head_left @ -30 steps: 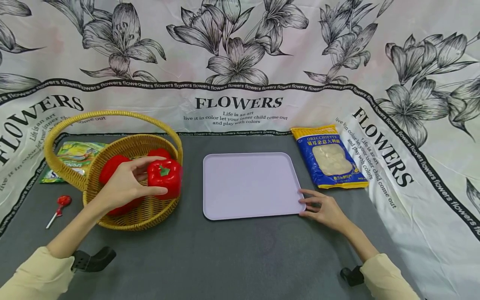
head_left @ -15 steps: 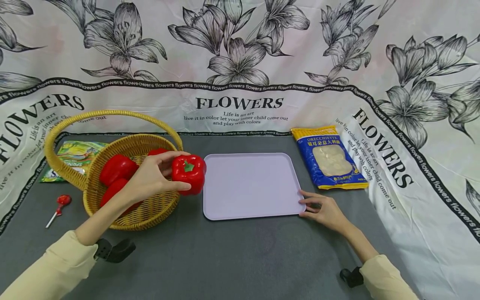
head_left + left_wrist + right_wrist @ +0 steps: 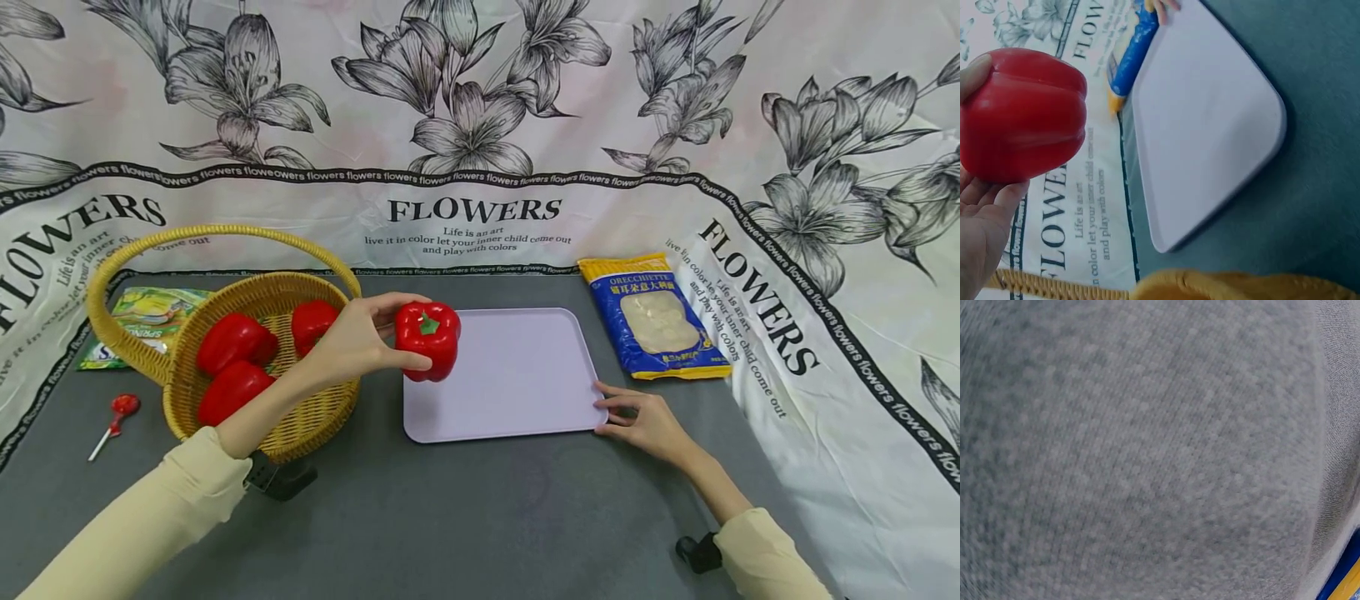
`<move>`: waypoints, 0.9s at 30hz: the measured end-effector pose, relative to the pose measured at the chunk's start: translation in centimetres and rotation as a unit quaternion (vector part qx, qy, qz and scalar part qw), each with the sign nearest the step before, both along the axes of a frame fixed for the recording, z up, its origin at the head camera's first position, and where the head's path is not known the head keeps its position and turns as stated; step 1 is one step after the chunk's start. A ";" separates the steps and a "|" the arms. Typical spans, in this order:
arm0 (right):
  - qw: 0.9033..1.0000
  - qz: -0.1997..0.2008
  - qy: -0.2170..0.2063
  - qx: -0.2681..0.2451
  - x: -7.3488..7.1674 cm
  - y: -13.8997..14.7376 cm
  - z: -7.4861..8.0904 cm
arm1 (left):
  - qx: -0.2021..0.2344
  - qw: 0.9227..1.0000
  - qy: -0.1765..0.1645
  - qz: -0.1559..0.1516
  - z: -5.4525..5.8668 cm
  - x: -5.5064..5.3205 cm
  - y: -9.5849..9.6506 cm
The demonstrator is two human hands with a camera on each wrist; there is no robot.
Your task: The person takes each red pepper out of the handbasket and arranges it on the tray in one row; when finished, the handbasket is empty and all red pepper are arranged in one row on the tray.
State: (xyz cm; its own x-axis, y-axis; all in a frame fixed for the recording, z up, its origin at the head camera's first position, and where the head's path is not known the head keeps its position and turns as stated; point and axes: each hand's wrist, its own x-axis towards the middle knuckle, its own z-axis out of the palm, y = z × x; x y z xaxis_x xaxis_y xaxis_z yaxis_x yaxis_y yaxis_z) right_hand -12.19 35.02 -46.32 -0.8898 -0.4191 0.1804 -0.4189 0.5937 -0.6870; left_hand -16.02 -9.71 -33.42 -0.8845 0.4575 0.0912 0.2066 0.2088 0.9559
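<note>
My left hand (image 3: 360, 337) grips a red bell pepper (image 3: 427, 340) between thumb and fingers, its green stem facing up in the head view. The pepper hangs above the left part of a pale lilac tray (image 3: 510, 375). In the left wrist view, the thumb and fingers hold opposite sides of the pepper (image 3: 1025, 115), apart from the tray (image 3: 1210, 106). My right hand (image 3: 645, 423) touches the tray's right edge near its front corner, fingers spread. The right wrist view shows mostly grey cloth, with the hand out of sight.
Left of the tray stands a yellow wicker basket (image 3: 330, 417) with a tall handle, holding 3 red peppers (image 3: 236, 343). Behind it lies a green packet (image 3: 153, 321), and a red lollipop (image 3: 116, 421) lies left. A blue-and-yellow orecchiette bag (image 3: 652, 317) lies right of the tray.
My left hand has lifted the bell pepper out of the basket and carried it right, over the tray's left side. My right hand stays at the tray's edge.
</note>
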 end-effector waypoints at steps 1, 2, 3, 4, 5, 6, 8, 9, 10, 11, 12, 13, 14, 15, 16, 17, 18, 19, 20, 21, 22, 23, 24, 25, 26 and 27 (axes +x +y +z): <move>1.000 -0.001 -0.001 -0.001 0.0 0.0 0.0 | 0.001 1.000 0.002 0.000 0.0 -0.2 0.3; 1.000 -0.002 -0.001 -0.001 0.0 0.0 -0.1 | 0.004 1.000 0.002 -0.001 0.0 -0.3 0.6; 1.000 -0.002 0.000 0.000 0.0 0.0 -0.1 | 0.006 1.000 0.003 0.000 0.0 -0.5 0.9; 1.000 -0.002 0.000 0.000 0.0 0.0 -0.1 | 0.007 1.000 0.003 0.002 0.0 -0.7 1.1; 1.000 -0.001 0.000 0.001 0.0 0.0 -0.1 | 0.008 1.000 0.003 0.004 0.0 -0.8 1.4; 1.000 -0.001 0.000 0.002 0.0 0.1 -0.2 | 0.009 1.000 0.004 0.007 0.0 -1.0 1.6; 1.000 0.000 0.000 0.001 0.0 0.1 -0.2 | 0.009 1.000 0.008 0.011 -0.1 -1.4 2.2; 1.000 0.000 -0.001 0.001 0.0 0.1 -0.2 | 0.008 1.000 0.011 0.014 -0.1 -1.6 2.4; 1.000 0.001 -0.001 0.000 0.0 0.2 -0.3 | 0.008 1.000 0.011 0.016 -0.1 -1.7 2.6; 1.000 0.000 -0.002 0.000 0.0 0.2 -0.3 | 0.011 1.000 0.011 0.017 -0.1 -2.0 2.9; 1.000 0.000 -0.002 0.000 0.0 0.2 -0.3 | 0.012 1.000 0.009 0.018 -0.1 -2.2 3.2; 1.000 -0.001 -0.003 0.000 0.0 0.2 -0.3 | 0.014 1.000 0.006 0.019 -0.1 -2.4 3.4; 1.000 -0.001 -0.003 0.000 0.0 0.2 -0.3 | 0.015 1.000 0.004 0.020 -0.1 -2.6 3.7; 1.000 -0.001 -0.002 0.000 0.0 0.3 -0.3 | 0.017 1.000 -0.002 0.022 -0.1 -2.8 3.9; 1.000 0.000 -0.002 0.001 0.0 0.3 -0.3 | 0.019 1.000 -0.005 0.022 0.0 -3.0 4.2; 1.000 0.001 -0.001 0.001 0.0 0.3 -0.4 | 0.021 0.999 -0.009 0.023 0.0 -3.2 4.5; 1.000 0.001 -0.001 0.001 0.0 0.3 -0.4 | 0.021 0.999 -0.012 0.024 0.0 -3.3 4.8; 1.000 0.001 0.000 0.001 0.0 0.3 -0.4 | 0.022 0.999 -0.016 0.025 0.0 -3.5 5.2; 1.000 0.001 0.000 0.001 0.0 0.3 -0.4 | 0.025 0.999 -0.021 0.024 0.0 -3.6 5.5; 1.000 0.000 -0.001 0.000 0.0 0.3 -0.4 | 0.027 0.999 -0.027 0.023 0.0 -3.8 5.8; 1.000 -0.001 -0.002 -0.002 0.0 0.3 -0.4 | 0.029 0.999 -0.030 0.021 0.0 -3.9 6.2; 1.000 -0.002 -0.002 -0.004 0.0 0.3 -0.4 | 0.033 0.999 -0.036 0.019 -0.1 -4.1 6.5; 1.000 -0.004 -0.004 -0.005 0.0 0.3 -0.4 | 0.038 0.998 -0.040 0.016 -0.2 -4.3 6.8; 1.000 -0.004 -0.004 -0.007 0.0 0.3 -0.4 | 0.041 0.998 -0.046 0.014 -0.3 -4.4 7.1; 1.000 -0.004 -0.005 -0.009 0.0 0.2 -0.4 | 0.046 0.997 -0.052 0.013 -0.4 -4.6 7.4; 1.000 -0.004 -0.006 -0.009 0.0 0.2 -0.4 | 0.049 0.997 -0.059 0.013 -0.5 -4.8 7.7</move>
